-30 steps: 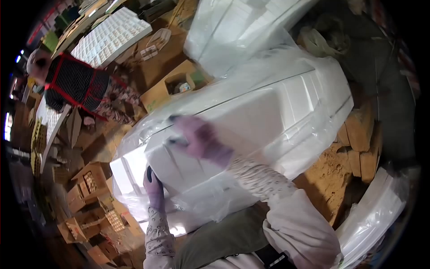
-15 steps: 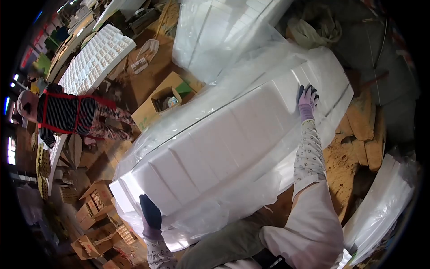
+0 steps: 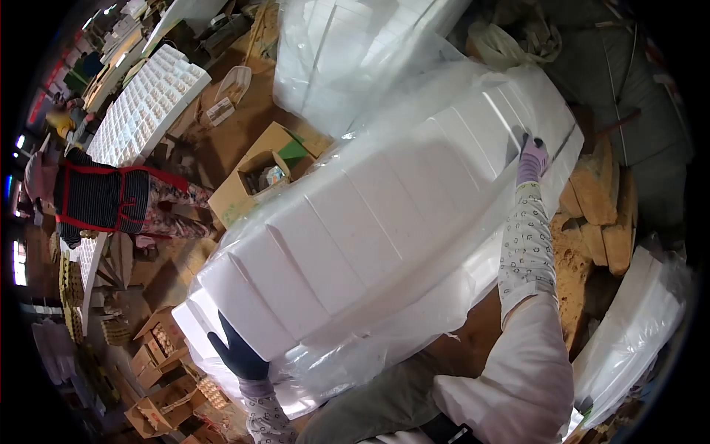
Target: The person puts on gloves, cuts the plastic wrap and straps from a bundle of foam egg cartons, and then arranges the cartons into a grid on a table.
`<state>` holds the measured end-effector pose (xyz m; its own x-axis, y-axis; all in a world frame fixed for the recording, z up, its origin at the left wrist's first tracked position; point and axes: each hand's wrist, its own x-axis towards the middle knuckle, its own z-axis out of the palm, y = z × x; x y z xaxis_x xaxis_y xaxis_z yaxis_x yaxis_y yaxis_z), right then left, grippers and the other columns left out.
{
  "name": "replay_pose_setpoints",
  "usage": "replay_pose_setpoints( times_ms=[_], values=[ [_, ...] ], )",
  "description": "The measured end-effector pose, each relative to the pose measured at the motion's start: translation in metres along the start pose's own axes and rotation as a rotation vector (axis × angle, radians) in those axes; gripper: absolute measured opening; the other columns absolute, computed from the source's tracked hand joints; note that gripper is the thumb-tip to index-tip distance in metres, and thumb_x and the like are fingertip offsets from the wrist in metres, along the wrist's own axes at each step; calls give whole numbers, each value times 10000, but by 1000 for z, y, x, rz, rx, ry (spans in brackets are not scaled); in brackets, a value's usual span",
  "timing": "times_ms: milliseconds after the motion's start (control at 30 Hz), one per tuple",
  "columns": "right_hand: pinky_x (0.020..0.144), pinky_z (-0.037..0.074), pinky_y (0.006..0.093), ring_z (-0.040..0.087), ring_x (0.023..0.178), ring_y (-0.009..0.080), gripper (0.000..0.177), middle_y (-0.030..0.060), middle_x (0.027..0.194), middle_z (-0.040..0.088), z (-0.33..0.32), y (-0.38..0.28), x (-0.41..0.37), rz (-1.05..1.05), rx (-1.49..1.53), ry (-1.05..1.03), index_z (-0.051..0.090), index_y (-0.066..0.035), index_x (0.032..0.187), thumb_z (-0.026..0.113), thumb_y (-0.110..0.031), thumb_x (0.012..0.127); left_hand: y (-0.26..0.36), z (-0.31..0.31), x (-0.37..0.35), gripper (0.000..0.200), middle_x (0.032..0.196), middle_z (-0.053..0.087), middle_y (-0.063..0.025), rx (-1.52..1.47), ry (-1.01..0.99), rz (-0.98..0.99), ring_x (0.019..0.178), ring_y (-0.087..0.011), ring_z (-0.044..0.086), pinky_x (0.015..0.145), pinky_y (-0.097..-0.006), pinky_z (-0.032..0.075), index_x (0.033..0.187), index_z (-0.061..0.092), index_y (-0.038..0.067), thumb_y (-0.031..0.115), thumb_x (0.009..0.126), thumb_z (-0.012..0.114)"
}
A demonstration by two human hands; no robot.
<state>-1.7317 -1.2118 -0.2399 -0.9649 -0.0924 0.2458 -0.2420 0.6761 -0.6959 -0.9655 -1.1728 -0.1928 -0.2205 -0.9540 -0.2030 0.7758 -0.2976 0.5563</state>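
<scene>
A long stack of white foam panels (image 3: 355,229) with ridged sides lies across clear plastic wrapping (image 3: 384,337) in front of me. My right hand (image 3: 532,157), in a purple glove with dark fingertips, has its fingers bent over the far right end of the stack. At the near left end is my left hand (image 3: 240,354) in a dark-faced glove. Its thumb stands apart, and its fingers lie against the end of the top panel, partly hidden by it. A lower white panel (image 3: 191,325) juts out beside this hand.
Another plastic-wrapped white stack (image 3: 347,52) stands behind. An open cardboard box (image 3: 255,174) sits beyond the panels. Egg boxes (image 3: 159,407) stand lower left. A co-worker in a striped top (image 3: 92,196) is at the left, near a white celled tray (image 3: 151,103). Brown sacks (image 3: 595,185) lie right.
My right hand has moved right along the panels, from lying spread to bent fingers. My left hand has shifted slightly left and down, its thumb now apart. The top panel has tilted somewhat.
</scene>
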Motion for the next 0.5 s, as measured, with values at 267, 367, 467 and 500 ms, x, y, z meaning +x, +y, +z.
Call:
replay_pose_setpoints(
  times_ms=[267,367,467,500],
  values=[
    [580,516,325,625,626,183,683,61,747,629,42,27,52,465,306,-351,696,-73,880,757,-720,672,-5,-4,14,705,1601,290,-129,34,32,7,1467,-336,272,1198,-507,213,1578,237,161,561,1006,329],
    [550,477,344,592,612,182,705,69,720,593,46,18,67,498,219,-410,688,-77,860,739,-750,655,-7,-4,18,763,1579,327,-130,76,69,23,1452,-314,307,1189,-489,240,1563,253,80,579,992,329],
    [503,443,347,548,507,191,755,60,617,558,46,12,67,429,165,-370,689,-37,787,680,-784,682,-4,-19,17,779,1538,388,-129,97,96,1,1415,-308,368,1168,-478,288,1553,268,53,572,983,383],
    [500,440,346,555,501,192,754,59,597,561,49,14,70,378,154,-316,689,-33,761,668,-784,696,-1,-25,16,786,1529,394,-136,49,146,-5,1400,-313,388,1161,-481,299,1546,268,39,548,972,437]
  ],
)
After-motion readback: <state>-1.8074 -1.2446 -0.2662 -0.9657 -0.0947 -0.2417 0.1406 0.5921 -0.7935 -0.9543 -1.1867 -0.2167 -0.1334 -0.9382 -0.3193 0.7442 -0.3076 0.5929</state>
